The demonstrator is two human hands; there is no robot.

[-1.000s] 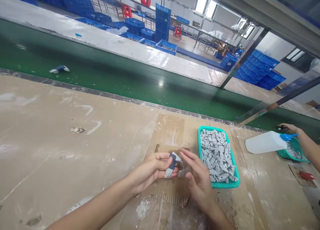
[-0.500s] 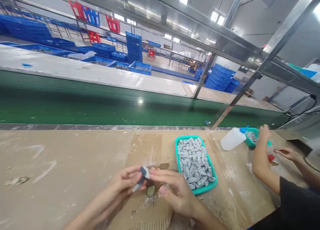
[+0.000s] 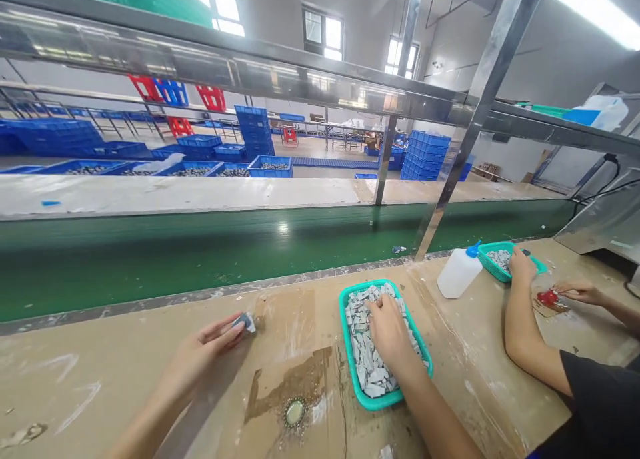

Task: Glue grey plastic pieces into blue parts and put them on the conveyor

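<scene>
At 7 o'clock on the tan workbench (image 3: 100, 379), a grey-blue chip (image 3: 245, 322) is held pinched in the fingertips (image 3: 235, 329) of the left hand (image 3: 203, 352). At 6 o'clock, the right hand (image 3: 393, 336) is set on grey tile pieces (image 3: 367, 372) in a teal plastic tray (image 3: 344, 332), fingers close together; whether a piece is held cannot be told. A round beaded disc (image 3: 295, 413) is lying between the hands. At 3 o'clock, a white squeeze bottle (image 3: 459, 276) is placed beside a co-worker's hand (image 3: 520, 267)
</scene>
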